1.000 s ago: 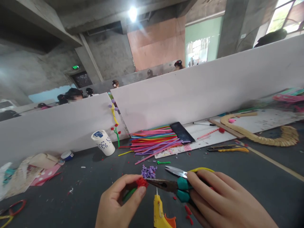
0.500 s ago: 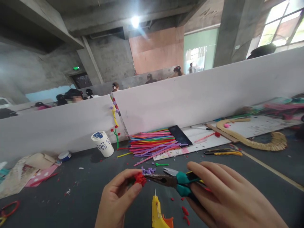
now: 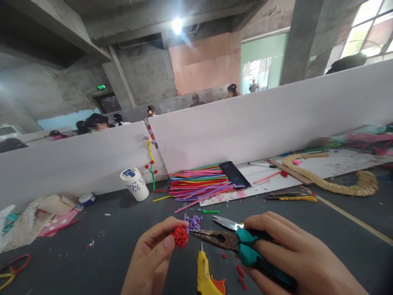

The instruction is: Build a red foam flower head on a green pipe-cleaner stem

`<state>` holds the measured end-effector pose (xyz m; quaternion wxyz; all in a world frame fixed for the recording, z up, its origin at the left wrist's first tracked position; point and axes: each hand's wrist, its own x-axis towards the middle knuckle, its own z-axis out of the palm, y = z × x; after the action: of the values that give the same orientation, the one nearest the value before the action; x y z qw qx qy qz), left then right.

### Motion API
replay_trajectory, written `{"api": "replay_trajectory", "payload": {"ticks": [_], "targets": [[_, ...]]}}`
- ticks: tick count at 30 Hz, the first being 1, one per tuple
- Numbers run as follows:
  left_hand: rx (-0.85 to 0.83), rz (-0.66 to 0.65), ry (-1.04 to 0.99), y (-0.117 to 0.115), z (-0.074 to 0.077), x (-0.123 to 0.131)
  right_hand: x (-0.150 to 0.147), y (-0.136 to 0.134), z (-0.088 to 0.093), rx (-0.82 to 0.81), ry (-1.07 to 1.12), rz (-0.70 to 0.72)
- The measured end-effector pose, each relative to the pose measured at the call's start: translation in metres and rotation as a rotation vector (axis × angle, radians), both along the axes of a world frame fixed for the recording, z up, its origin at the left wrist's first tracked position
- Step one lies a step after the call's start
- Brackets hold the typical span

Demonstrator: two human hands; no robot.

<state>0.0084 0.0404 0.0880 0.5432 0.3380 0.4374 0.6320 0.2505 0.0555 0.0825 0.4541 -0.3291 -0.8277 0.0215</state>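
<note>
My left hand (image 3: 153, 248) pinches a small red fuzzy cluster (image 3: 180, 236), shaped like a pompom flower, between thumb and fingers. From the right, my right hand (image 3: 285, 250) grips needle-nose pliers (image 3: 219, 238) with teal and black handles. The pliers' tips sit close beside the red cluster; I cannot tell if they touch it. Behind the pliers a pair of shiny metal blades (image 3: 227, 223) shows, its rear end hidden by my right hand. Small purple pieces (image 3: 193, 221) lie just beyond the cluster. Below stands a yellow glue gun (image 3: 204, 274), nozzle pointing away from me.
Pipe cleaners (image 3: 196, 184) in many colours lie beside a black phone (image 3: 235, 174). A white paper cup (image 3: 135, 184) stands before the low white partition (image 3: 245, 127). Red scraps (image 3: 241, 272) lie near the glue gun, scissors (image 3: 15, 270) at far left, a utility knife (image 3: 296, 198) at right.
The pliers have drawn back slightly to the right from the red cluster, and their handles have tilted lower. The cluster now shows more fully in my left hand. The view has shifted slightly.
</note>
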Motion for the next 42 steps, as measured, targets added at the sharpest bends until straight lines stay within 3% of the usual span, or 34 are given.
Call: {"api": "replay_trajectory", "payload": {"ticks": [9, 12, 16, 22, 37, 42], "targets": [[0.066, -0.058, 0.123, 0.002, 0.010, 0.013, -0.002, 0.004, -0.010, 0.058, -0.056, -0.028], [0.069, -0.013, 0.136, 0.000, 0.012, 0.016, -0.001, 0.004, -0.010, 0.081, -0.075, -0.023], [0.069, 0.019, 0.166, -0.001, 0.011, 0.015, 0.000, 0.003, -0.008, 0.111, -0.084, -0.036], [0.088, -0.089, 0.216, 0.003, 0.007, 0.007, 0.000, 0.003, -0.007, 0.127, -0.079, -0.039], [0.107, 0.009, 0.249, -0.002, 0.015, 0.014, 0.002, 0.003, -0.005, 0.137, -0.095, -0.049], [0.091, -0.074, 0.284, 0.000, 0.011, 0.005, 0.002, 0.005, -0.005, 0.157, -0.098, -0.045]]}}
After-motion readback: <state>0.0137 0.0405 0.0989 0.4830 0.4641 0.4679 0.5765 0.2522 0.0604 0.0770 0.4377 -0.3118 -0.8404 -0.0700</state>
